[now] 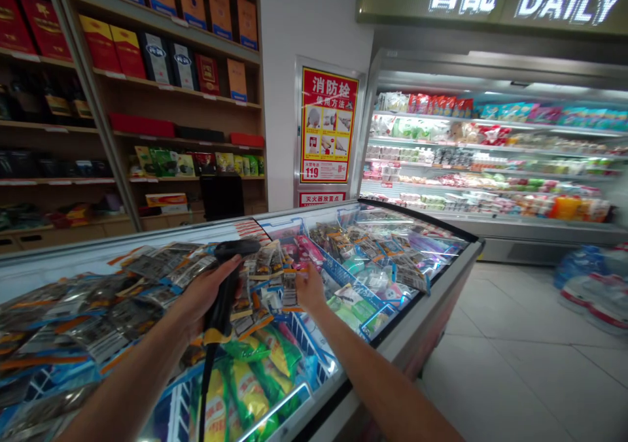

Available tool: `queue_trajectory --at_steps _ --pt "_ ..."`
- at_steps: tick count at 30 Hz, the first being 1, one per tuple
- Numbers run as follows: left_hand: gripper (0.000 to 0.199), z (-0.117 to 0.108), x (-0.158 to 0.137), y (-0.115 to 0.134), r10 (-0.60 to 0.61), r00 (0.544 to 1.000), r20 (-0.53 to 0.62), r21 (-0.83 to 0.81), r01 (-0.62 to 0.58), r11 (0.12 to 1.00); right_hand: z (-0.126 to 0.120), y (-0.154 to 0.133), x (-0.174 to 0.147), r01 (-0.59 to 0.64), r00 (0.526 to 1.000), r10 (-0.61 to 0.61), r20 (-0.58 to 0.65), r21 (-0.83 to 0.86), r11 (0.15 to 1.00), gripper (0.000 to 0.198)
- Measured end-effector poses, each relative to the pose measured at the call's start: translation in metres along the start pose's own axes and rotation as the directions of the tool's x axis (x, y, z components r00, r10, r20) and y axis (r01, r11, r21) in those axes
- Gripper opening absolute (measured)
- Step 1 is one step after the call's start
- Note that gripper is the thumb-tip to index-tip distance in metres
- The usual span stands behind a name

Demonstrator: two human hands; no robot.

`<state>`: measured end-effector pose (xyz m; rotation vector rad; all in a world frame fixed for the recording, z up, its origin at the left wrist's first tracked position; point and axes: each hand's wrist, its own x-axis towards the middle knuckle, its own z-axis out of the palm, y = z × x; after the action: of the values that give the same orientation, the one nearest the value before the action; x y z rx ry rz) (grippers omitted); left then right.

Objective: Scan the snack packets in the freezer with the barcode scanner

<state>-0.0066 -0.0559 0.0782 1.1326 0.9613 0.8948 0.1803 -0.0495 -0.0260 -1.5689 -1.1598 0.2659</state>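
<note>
While left hand (203, 295) holds scanner (228, 285), sign (569, 0) reads "DAILY".

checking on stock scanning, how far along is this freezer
Done: nothing shows as finished. In hand: left hand grips the black scanner; right hand touches a packet in the chest freezer. Left: the many other packets in the baskets.

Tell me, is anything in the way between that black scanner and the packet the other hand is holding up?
Nothing visible blocks it. The left hand grips the black scanner, its head aimed toward the small packet that the right hand holds above the chest freezer. Only open air lies between them.
</note>
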Motion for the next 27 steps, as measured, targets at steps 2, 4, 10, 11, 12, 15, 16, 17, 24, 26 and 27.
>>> queue_trajectory --at_steps 2,4,10,11,12,15,16,17,24,26,27 --pt "0.027 0.008 -0.001 0.000 -0.007 1.000 0.020 0.005 0.007 1.000 0.002 -0.007 -0.004 -0.062 0.998 0.062 -0.019 0.014 0.998 0.047" --pt "0.027 0.017 -0.003 -0.002 -0.027 0.999 0.038 0.011 0.027 1.000 0.001 -0.009 -0.004 -0.066 0.998 0.065 0.006 0.032 0.997 0.048" --pt "0.024 0.049 -0.005 -0.009 -0.098 0.990 0.104 -0.003 0.099 0.995 -0.066 0.022 0.017 -0.052 0.994 0.034 -0.100 -0.192 0.980 0.049" --pt "0.024 0.055 -0.005 -0.010 -0.109 0.987 0.116 0.003 0.109 0.994 -0.087 0.030 0.022 -0.061 0.991 0.033 -0.131 -0.218 0.974 0.048" --pt "0.025 0.061 -0.004 -0.011 -0.116 0.985 0.130 0.009 0.116 0.993 -0.109 0.038 0.027 -0.067 0.987 0.028 -0.158 -0.249 0.966 0.047" --pt "0.026 0.079 -0.002 -0.013 -0.099 0.977 0.188 0.016 0.098 0.995 -0.175 0.061 0.037 -0.185 0.973 0.079 -0.217 -0.528 0.829 0.045" --pt "0.026 0.085 -0.001 -0.014 -0.093 0.974 0.205 0.013 0.093 0.996 -0.194 0.068 0.039 -0.236 0.966 0.120 -0.228 -0.596 0.767 0.044" --pt "0.027 0.090 0.000 -0.015 -0.094 0.970 0.224 0.012 0.094 0.996 -0.210 0.076 0.039 -0.275 0.959 0.158 -0.234 -0.652 0.707 0.043" --pt "0.029 0.113 0.001 -0.019 -0.159 0.928 0.337 -0.014 0.174 0.985 -0.261 0.111 0.039 -0.325 0.918 0.374 -0.129 -0.785 0.528 0.044" --pt "0.026 0.115 0.000 -0.018 -0.177 0.919 0.352 -0.033 0.202 0.979 -0.262 0.112 0.042 -0.287 0.930 0.359 -0.078 -0.763 0.579 0.045" --pt "0.025 0.116 0.000 -0.017 -0.181 0.916 0.359 -0.040 0.209 0.977 -0.260 0.111 0.044 -0.280 0.937 0.342 -0.069 -0.732 0.621 0.041"
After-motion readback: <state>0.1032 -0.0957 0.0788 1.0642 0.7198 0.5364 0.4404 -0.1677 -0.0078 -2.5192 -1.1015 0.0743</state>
